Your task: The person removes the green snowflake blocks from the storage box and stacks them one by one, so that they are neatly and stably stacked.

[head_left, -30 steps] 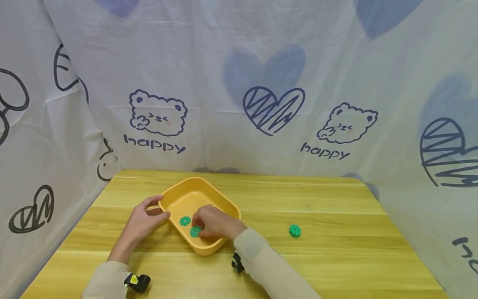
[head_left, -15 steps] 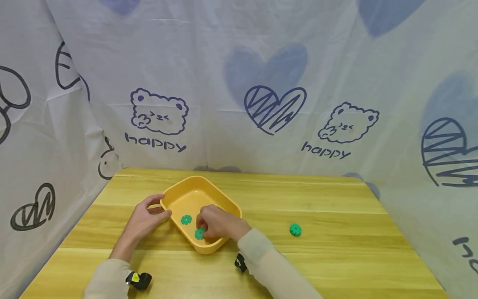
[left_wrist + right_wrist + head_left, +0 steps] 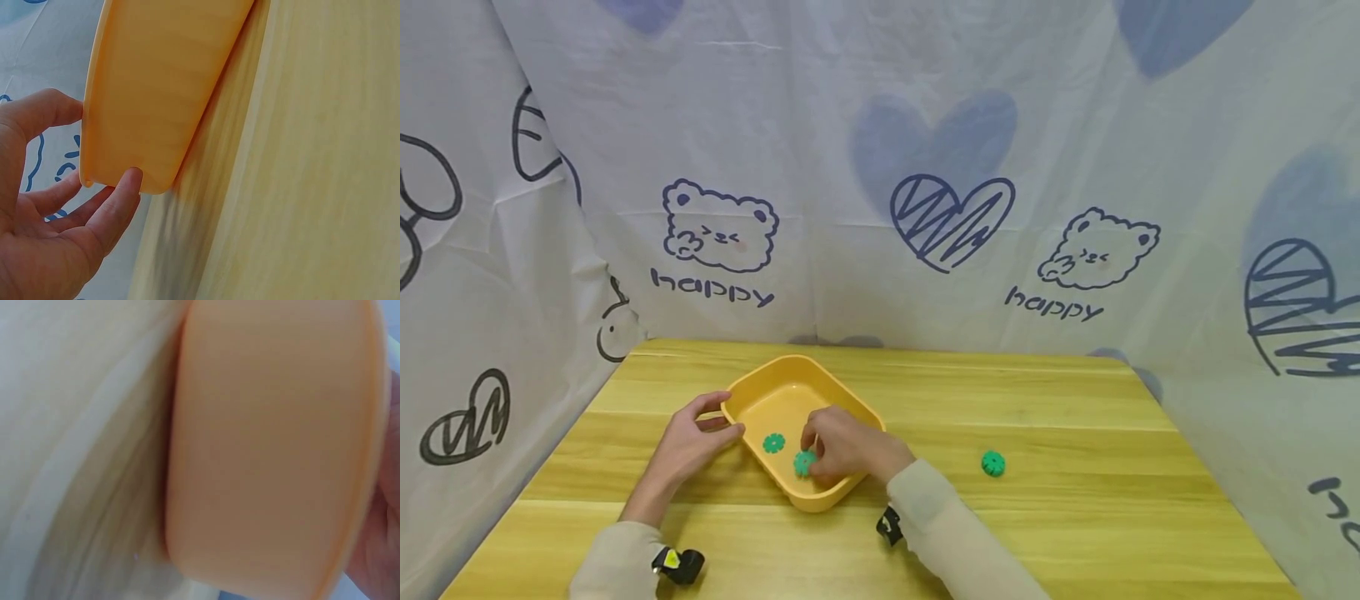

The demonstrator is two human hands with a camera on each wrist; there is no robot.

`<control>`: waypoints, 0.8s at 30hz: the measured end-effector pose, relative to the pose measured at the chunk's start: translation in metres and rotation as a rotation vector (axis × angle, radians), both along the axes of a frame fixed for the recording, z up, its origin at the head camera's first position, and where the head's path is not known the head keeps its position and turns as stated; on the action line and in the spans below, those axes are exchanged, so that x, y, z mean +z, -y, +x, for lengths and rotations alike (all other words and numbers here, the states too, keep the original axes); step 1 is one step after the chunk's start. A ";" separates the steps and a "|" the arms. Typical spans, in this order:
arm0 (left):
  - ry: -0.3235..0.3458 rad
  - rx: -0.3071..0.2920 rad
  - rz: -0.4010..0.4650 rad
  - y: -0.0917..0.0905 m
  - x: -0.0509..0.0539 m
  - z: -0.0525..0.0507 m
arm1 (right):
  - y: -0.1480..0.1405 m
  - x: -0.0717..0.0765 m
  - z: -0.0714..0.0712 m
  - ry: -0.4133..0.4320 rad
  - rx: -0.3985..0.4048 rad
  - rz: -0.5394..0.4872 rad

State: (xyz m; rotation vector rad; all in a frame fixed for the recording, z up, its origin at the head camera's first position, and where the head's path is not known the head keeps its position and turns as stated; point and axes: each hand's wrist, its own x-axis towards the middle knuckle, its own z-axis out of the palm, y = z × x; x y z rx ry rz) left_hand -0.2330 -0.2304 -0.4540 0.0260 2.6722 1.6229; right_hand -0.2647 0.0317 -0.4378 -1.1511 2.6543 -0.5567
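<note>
A yellow plastic basin stands on the table. My left hand holds its left corner, fingers and thumb spread round the outside; in the left wrist view one fingertip presses the basin's outer wall. Inside the basin, my right hand pinches a green notched building disc between thumb and fingers, low over the floor. Another green disc lies flat just left of it. The right wrist view has mostly the outer wall, which hides the right fingertips; part of that hand shows beyond the rim.
To the right on the wooden table sits a small stack of green discs. A white printed cloth hangs behind the table and along its sides. Black wrist cameras are strapped to both sleeves.
My right hand has shifted slightly to the right inside the basin, and the pinched green disc has moved with it. The left hand keeps its place at the corner.
</note>
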 end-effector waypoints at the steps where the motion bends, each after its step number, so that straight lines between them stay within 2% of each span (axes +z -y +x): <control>1: 0.001 0.000 0.001 0.000 0.000 0.000 | -0.002 0.002 0.000 0.013 -0.009 -0.013; 5: 0.003 -0.002 0.001 0.001 -0.001 0.001 | -0.011 0.008 0.002 0.046 -0.030 -0.063; 15: 0.001 0.003 -0.002 0.001 -0.003 0.001 | -0.049 0.024 0.007 0.015 -0.010 -0.238; 20: -0.003 0.003 0.006 0.001 -0.002 0.001 | -0.071 0.030 0.011 0.024 -0.038 -0.299; 24: -0.004 0.002 0.006 0.001 -0.002 0.000 | -0.090 0.029 0.014 0.015 -0.075 -0.313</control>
